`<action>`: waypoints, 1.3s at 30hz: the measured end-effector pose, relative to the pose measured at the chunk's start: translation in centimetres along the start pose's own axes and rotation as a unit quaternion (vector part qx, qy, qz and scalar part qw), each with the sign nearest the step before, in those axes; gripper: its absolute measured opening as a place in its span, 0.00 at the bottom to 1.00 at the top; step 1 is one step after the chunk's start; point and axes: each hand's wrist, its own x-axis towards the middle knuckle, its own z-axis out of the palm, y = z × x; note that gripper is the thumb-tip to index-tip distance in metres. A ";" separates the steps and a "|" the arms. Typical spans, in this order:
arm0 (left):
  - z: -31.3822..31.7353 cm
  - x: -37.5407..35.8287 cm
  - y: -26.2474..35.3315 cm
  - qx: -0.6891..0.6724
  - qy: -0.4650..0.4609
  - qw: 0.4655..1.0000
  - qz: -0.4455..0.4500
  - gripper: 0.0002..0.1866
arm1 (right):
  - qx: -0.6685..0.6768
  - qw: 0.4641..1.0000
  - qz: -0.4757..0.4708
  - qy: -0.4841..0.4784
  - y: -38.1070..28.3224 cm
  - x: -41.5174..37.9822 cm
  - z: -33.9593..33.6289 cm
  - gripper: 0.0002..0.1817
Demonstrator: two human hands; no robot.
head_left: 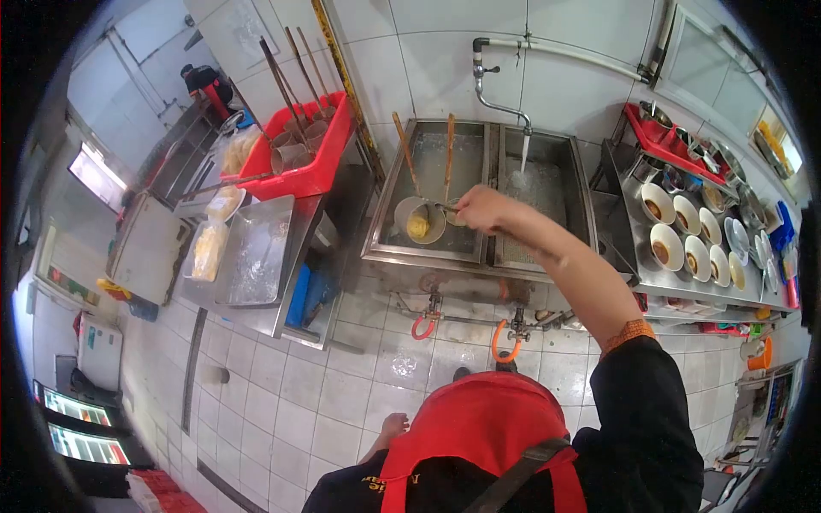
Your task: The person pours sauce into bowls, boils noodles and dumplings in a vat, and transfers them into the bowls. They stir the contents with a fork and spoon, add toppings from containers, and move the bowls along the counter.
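Observation:
My right hand (486, 210) is closed on the handle of a metal utensil, perhaps a ladle, over the left basin. Its far end reaches into a noodle strainer (402, 211), where a clump of yellow noodles (417, 226) lies. That strainer's wooden handle (405, 152) leans on the basin's back edge. A second wooden handle (450, 154) stands beside it; its basket is partly hidden by my right hand. Low at my side hangs my left hand (395, 425), small in view, its fingers loosely apart and holding nothing.
Water runs from a tap (525, 128) into the right basin (575, 201). At left are a red crate (338, 141) of strainers, a metal tray (254, 252) and packed noodles (208, 250). Several bowls (667, 248) holding brown sauce stand right. A person (208, 85) is far left.

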 end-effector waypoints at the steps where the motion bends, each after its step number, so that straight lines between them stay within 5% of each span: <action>1: 1.5 0.3 -2.4 -0.086 0.023 0.996 -0.021 0.12 | 0.006 1.000 -0.025 0.006 -0.5 -0.8 1.0 0.15; 3: 1.9 0.7 -2.4 -0.075 0.042 0.996 -0.007 0.12 | 0.022 0.999 -0.028 0.003 -0.8 -1.3 0.9 0.14; 5: 0.6 0.1 -0.9 0.125 0.033 0.990 0.054 0.12 | 0.049 0.999 0.012 -0.019 -0.7 -0.9 0.0 0.14; 8: 0.6 0.7 -1.5 0.173 0.066 0.970 0.160 0.12 | -0.041 0.999 -0.012 0.000 -1.4 -0.9 0.8 0.16; 10: 0.8 0.6 0.4 -0.148 0.059 0.986 -0.058 0.10 | -0.027 1.000 -0.008 0.006 -0.8 -0.7 0.8 0.16; 12: 0.9 -0.1 1.1 -0.175 0.052 0.980 -0.084 0.08 | 0.060 0.998 0.012 0.007 0.7 -0.2 -0.6 0.16; 14: 1.5 0.7 -1.0 0.085 0.050 0.992 0.084 0.06 | -0.050 0.998 0.006 0.028 0.6 0.2 -0.3 0.17; 15: 2.2 1.0 -1.6 0.028 0.024 0.999 -0.003 0.05 | -0.104 0.994 0.000 0.030 0.3 0.4 0.3 0.17; 17: 4.2 2.1 -3.2 -0.114 0.038 0.987 -0.109 0.08 | 0.037 0.997 0.041 -0.061 -1.1 -1.5 -1.6 0.17; 21: 3.0 1.2 0.8 -0.345 0.120 0.900 -0.238 0.15 | 0.010 0.997 0.056 0.047 -0.5 -0.4 -2.1 0.16; 24: 2.4 0.6 2.8 -0.368 0.115 0.884 -0.266 0.17 | 0.071 0.996 0.036 -0.035 -2.5 -2.0 -3.1 0.19; 25: 2.2 0.6 3.3 -0.375 0.113 0.879 -0.273 0.17 | -0.011 0.999 0.028 -0.015 -3.4 -2.2 -3.2 0.20; 33: 3.7 -0.6 2.8 -0.396 0.085 0.861 -0.309 0.14 | 0.038 0.998 0.043 -0.014 -5.3 -3.2 -5.6 0.18; 37: 7.6 0.4 -4.1 -0.259 0.093 0.950 -0.146 0.12 | 0.019 0.999 0.029 0.002 -6.0 -3.5 -5.9 0.18; 39: 7.4 0.6 -4.2 -0.282 0.091 0.940 -0.169 0.11 | 0.016 1.000 0.022 0.007 -6.1 -3.6 -5.9 0.17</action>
